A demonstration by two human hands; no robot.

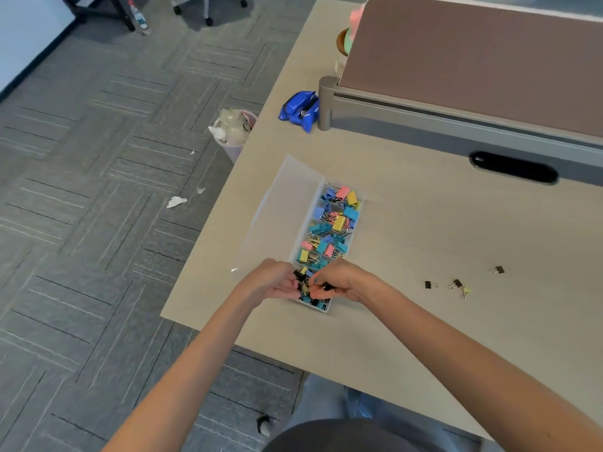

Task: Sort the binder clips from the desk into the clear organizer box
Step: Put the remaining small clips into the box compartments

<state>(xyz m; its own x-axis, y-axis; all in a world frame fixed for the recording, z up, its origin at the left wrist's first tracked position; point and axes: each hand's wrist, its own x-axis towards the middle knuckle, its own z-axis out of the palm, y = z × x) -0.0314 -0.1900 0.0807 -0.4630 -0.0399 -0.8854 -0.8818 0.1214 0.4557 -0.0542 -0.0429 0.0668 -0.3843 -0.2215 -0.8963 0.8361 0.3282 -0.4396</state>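
Left hand [274, 282] and right hand [339, 280] pinch binder clips [327, 286] over organizer box [318, 308]

The person's left forearm [202, 353] and right forearm [456, 347] are bare. Low in view, a dark grey top [342, 435] shows over light blue jeans [328, 398].

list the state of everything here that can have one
box, open, full of coloured clips
lid, folded flat to the box's left
left hand, over the box's near end, gripping black clips
right hand, beside it, pinching more of them
loose clips, four on the desk, not yet boxed
bin, on the floor, stuffed with crumpled paper
bottle, upright on the floor
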